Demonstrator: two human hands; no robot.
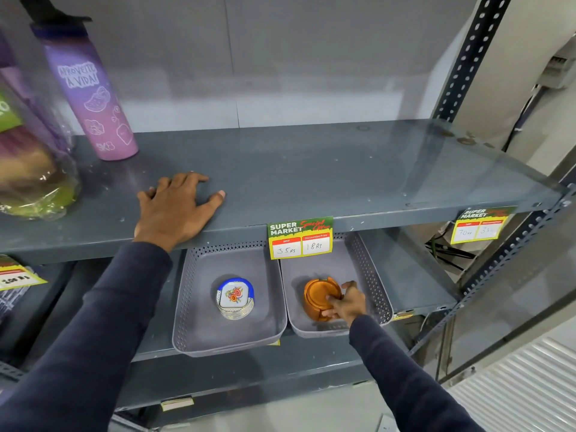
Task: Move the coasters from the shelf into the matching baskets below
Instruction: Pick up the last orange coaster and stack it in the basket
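Two grey perforated baskets stand side by side on the lower shelf. The left basket [199, 332] holds a stack of white coasters [235, 298] with a flower print and blue rim. In the right basket [372, 285] sits a round orange coaster set [316, 294], and my right hand [347, 302] is curled around its near side, fingers on top of it. My left hand [174, 205] lies flat and spread on the upper shelf [311, 176], holding nothing. No coasters show on the upper shelf.
A purple bottle [93, 98] and a wrapped bundle [31, 169] stand at the upper shelf's left end. Price tags [300, 238] hang from its front edge, partly over the baskets. A perforated metal upright [467, 57] frames the right side.
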